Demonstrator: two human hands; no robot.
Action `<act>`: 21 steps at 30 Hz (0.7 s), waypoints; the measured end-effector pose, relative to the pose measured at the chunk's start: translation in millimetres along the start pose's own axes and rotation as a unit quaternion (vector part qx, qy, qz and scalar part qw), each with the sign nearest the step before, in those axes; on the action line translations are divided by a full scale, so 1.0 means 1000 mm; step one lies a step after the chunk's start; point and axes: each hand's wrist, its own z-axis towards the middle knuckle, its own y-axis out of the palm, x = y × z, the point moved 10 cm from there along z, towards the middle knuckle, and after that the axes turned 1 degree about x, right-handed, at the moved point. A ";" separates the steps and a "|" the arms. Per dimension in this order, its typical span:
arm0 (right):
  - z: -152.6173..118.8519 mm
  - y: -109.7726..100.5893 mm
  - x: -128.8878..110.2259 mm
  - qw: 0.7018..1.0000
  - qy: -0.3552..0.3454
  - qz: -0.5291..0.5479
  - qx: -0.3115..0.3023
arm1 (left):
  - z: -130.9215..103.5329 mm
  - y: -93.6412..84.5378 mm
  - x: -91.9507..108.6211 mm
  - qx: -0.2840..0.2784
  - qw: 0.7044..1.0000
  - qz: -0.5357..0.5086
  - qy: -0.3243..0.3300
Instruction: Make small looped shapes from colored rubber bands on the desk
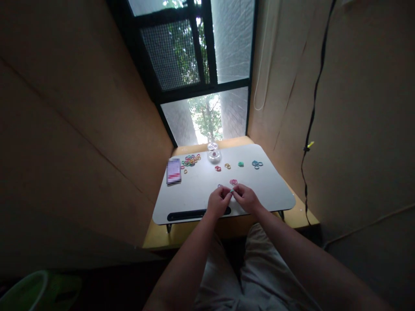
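My left hand and my right hand meet above the front of the white lap table. Both are closed in a pinch, fingertip to fingertip, on a small teal band, mostly covered by the fingers. Just beyond them lies a cluster of pink bands. A small light ring-like piece shows beside my left knuckles. Farther back sit separate little groups: red bands, yellow bands, green bands and blue bands.
A mixed pile of coloured bands lies at the back left, near a blurred card or phone. Behind the groups stands a clear container. A black slot runs along the front edge. A window rises behind.
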 end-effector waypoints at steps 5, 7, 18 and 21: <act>-0.002 0.000 -0.006 1.000 -0.011 0.000 -0.001 | -0.001 -0.003 0.004 0.013 1.000 0.002 0.000; -0.002 0.001 -0.008 1.000 -0.017 0.005 -0.005 | -0.001 -0.005 0.006 0.020 1.000 -0.003 0.000; -0.002 0.000 -0.009 1.000 -0.021 -0.013 -0.008 | -0.003 -0.006 0.002 0.027 0.999 0.017 -0.017; -0.001 -0.001 -0.007 1.000 -0.018 -0.017 -0.001 | -0.003 -0.006 0.002 0.025 0.999 0.023 -0.017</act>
